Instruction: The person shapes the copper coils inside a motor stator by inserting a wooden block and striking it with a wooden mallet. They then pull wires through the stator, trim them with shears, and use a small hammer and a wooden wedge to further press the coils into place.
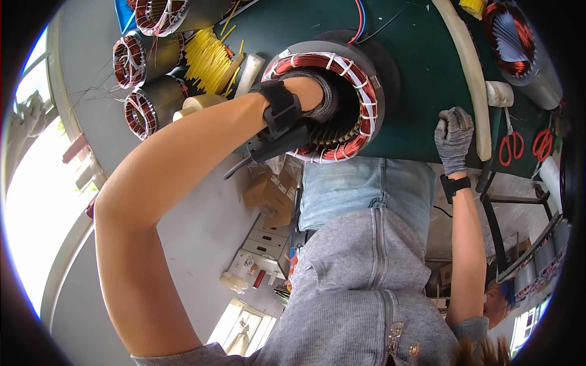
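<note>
A motor stator (375, 113) stands on the green work surface, its copper winding ring laced with white cord. My left hand (323, 104), in a grey knit glove, reaches down into its bore; the fingers are hidden inside, so what they touch does not show. Red and blue lead wires (359, 21) rise behind the stator. My right hand (455, 135), also gloved in grey, rests near the front edge of the green surface with its fingers curled in and nothing visible in them. Beside it runs a long pale curved strip (482, 104).
Several wound stators (155, 110) lie at the left, near a bundle of yellow sleeves (207, 58). Another stator (531, 67) lies at the far right. Red-handled scissors (510, 148) and a white roll (500, 94) sit right of the strip. Cardboard boxes (271, 195) are below the table.
</note>
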Demonstrator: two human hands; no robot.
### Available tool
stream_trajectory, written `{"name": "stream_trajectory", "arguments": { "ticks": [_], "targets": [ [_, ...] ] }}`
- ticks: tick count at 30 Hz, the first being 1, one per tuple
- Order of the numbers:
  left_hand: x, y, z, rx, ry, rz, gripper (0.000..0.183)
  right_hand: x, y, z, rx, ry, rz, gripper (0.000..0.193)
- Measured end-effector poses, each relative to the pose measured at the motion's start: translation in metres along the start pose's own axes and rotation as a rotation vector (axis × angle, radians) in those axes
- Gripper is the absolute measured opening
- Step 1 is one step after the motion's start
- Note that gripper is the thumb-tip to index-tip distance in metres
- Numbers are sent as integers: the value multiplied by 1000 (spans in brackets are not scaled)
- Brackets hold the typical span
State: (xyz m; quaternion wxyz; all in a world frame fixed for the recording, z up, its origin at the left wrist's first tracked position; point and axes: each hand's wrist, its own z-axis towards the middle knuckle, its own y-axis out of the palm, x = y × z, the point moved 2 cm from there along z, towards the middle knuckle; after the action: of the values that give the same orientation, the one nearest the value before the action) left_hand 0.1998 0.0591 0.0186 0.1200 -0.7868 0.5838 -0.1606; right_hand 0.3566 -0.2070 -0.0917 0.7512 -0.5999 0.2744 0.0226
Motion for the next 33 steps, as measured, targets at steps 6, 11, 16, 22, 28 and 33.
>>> {"name": "stream_trajectory", "arguments": {
  "ticks": [6, 11, 16, 22, 28, 33],
  "targets": [
    [-1, 2, 4, -16, -4, 11, 26, -6, -4, 6, 20, -17, 5, 13],
    [-1, 2, 6, -30, -8, 15, 27, -6, -5, 6, 43, -36, -1, 13],
    [-1, 3, 9, -38, -10, 18, 28, -2, -3, 3, 52, -37, -8, 13],
    [-2, 4, 14, -38, -13, 23, 29, 0, 0, 0, 38, -27, -9, 14],
    [-3, 1, 4, -13, -19, 18, 30, -1, -1, 4, 30, -26, -23, 14],
    [21, 0, -45, 128, -52, -7, 31, -4, -5, 5, 23, -12, -10, 12]
  ]
}}
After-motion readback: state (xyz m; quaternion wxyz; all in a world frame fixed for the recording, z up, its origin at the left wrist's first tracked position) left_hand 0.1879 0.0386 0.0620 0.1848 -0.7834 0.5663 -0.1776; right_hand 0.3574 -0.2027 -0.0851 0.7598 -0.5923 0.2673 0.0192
